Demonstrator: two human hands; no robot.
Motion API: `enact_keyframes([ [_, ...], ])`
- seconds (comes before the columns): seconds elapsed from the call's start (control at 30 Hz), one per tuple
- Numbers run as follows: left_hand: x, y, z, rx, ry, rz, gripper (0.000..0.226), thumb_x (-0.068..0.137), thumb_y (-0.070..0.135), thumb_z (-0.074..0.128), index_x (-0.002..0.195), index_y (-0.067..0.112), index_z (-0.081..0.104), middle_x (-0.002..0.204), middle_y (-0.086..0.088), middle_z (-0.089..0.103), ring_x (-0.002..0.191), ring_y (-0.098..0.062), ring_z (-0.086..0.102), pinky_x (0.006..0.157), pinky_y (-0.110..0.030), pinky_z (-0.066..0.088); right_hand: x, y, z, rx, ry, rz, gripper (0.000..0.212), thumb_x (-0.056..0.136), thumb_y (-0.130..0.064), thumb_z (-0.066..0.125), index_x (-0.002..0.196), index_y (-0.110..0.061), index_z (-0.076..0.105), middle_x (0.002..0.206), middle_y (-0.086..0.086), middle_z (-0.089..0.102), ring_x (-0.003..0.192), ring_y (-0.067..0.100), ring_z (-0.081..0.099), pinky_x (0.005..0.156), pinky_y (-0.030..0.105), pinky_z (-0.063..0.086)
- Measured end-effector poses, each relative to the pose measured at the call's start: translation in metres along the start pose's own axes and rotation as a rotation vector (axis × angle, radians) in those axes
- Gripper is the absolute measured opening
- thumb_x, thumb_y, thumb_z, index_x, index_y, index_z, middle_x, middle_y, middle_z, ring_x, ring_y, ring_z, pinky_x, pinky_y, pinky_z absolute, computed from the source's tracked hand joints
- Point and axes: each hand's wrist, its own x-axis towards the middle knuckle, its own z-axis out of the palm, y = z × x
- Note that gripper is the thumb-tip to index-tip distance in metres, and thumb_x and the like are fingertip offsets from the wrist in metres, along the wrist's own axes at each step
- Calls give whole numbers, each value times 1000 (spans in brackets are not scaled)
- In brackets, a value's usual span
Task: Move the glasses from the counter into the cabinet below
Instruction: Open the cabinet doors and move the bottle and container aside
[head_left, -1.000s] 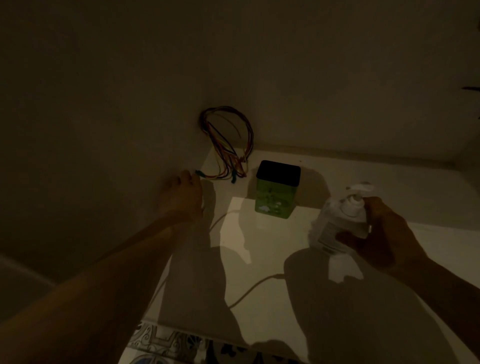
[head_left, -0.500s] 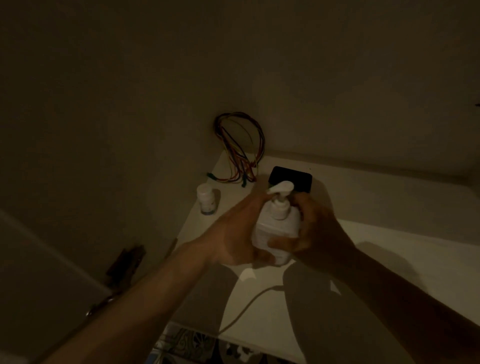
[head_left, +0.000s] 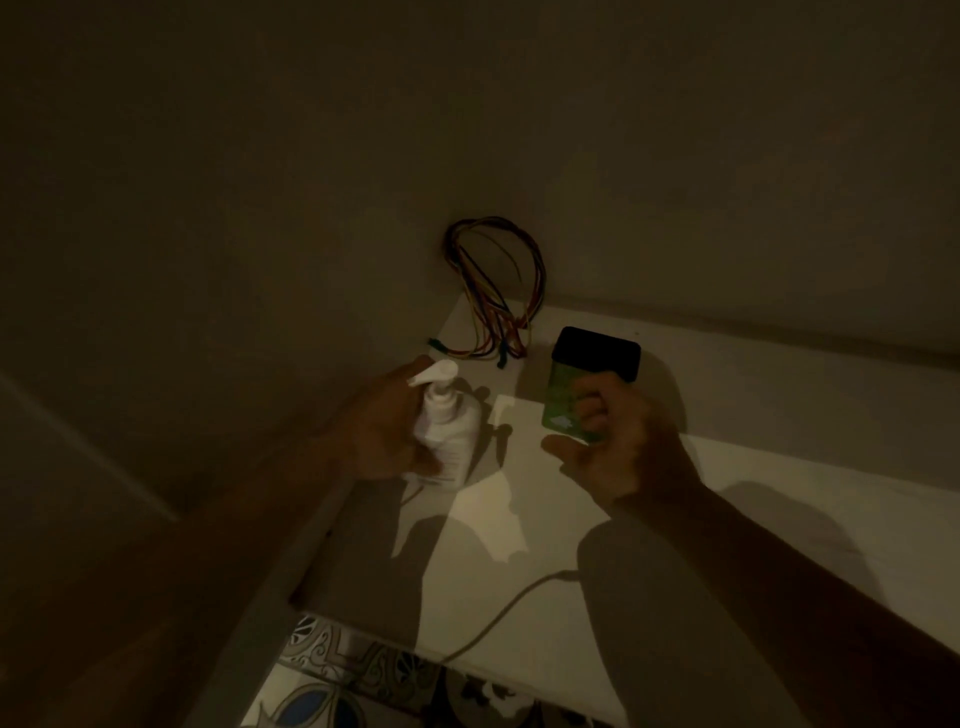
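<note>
I am looking into a dim cabinet with a white shelf (head_left: 779, 467). No glasses are in view. My left hand (head_left: 379, 431) holds a white pump bottle (head_left: 449, 421) upright at the shelf's left side, near the side wall. My right hand (head_left: 618, 452) has its fingers curled around a green tin with a black lid (head_left: 566, 389), which stands toward the back of the shelf. The small white jar seen earlier is hidden.
A bundle of coloured wires (head_left: 493, 291) hangs in the back left corner, just behind the bottle and the tin. A thin white cable (head_left: 498, 618) runs across the shelf's front. Patterned floor tiles (head_left: 337, 670) show below the front edge.
The pump bottle has passed from my right hand to my left hand and moved left to the shelf's side. My right hand has gone to the green tin and closed on it.
</note>
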Motion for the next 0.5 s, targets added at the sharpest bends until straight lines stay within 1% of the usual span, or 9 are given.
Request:
enact_keyframes([
  [0.03, 0, 2, 2, -57, 15, -20, 93, 56, 2, 92, 136, 6, 45, 118, 5, 55, 123, -28, 52, 92, -7, 36, -2, 5, -3, -41, 34, -14, 53, 69, -10, 90, 114, -1, 62, 95, 3, 59, 89, 31, 64, 81, 50, 56],
  [0.07, -1, 5, 2, -19, 36, -27, 91, 58, 4, 92, 136, 5, 45, 120, 1, 57, 122, -32, 51, 95, -13, 39, -4, 9, -4, -74, 57, -24, 52, 69, -12, 90, 112, -1, 63, 96, 6, 62, 89, 32, 65, 79, 49, 57],
  [0.1, 0, 6, 2, 29, 46, -47, 89, 60, 10, 92, 136, 5, 47, 125, -8, 58, 121, -36, 51, 99, -26, 43, -5, 13, -6, -87, 73, -19, 52, 69, -13, 91, 112, -1, 64, 98, 8, 64, 89, 32, 66, 79, 49, 57],
  [0.13, 0, 8, 1, 78, 50, -71, 86, 61, 14, 92, 135, 5, 49, 127, -16, 57, 119, -40, 52, 99, -39, 44, -7, 16, -7, -83, 81, -8, 52, 69, -13, 91, 112, -1, 64, 100, 10, 65, 89, 32, 66, 79, 50, 57],
  [0.17, 1, 7, -1, 100, 49, -95, 83, 60, 15, 91, 132, 5, 51, 124, -19, 58, 116, -40, 55, 95, -45, 45, -8, 19, -7, -80, 87, -2, 52, 70, -13, 90, 113, -2, 64, 101, 10, 65, 89, 32, 66, 79, 51, 57],
  [0.23, 7, 0, -1, 71, 41, -135, 81, 59, 13, 91, 129, 8, 52, 114, -12, 61, 108, -34, 59, 88, -43, 49, -9, 24, -8, -76, 86, 11, 51, 71, -12, 89, 114, -2, 64, 102, 11, 65, 91, 33, 66, 81, 51, 56],
  [0.37, 13, -15, -1, 53, 40, -209, 88, 57, 11, 90, 133, 10, 49, 122, -13, 60, 111, -33, 59, 96, -49, 48, -8, 26, -8, -64, 71, 35, 51, 72, -12, 88, 116, -3, 63, 104, 14, 66, 95, 33, 65, 84, 51, 55],
  [0.43, 13, -18, -2, 33, 67, -247, 91, 56, 11, 90, 136, 11, 47, 127, -14, 58, 115, -32, 57, 98, -48, 47, -7, 26, -9, -60, 77, 45, 51, 72, -11, 88, 116, -3, 63, 101, 12, 65, 93, 33, 65, 83, 52, 54],
  [0.5, 11, -20, -1, 6, 104, -255, 90, 57, 6, 88, 137, 11, 47, 129, -15, 57, 117, -34, 56, 99, -47, 46, -7, 27, -8, -55, 78, 41, 50, 72, -10, 88, 114, -3, 63, 98, 11, 63, 89, 31, 65, 82, 54, 54],
])
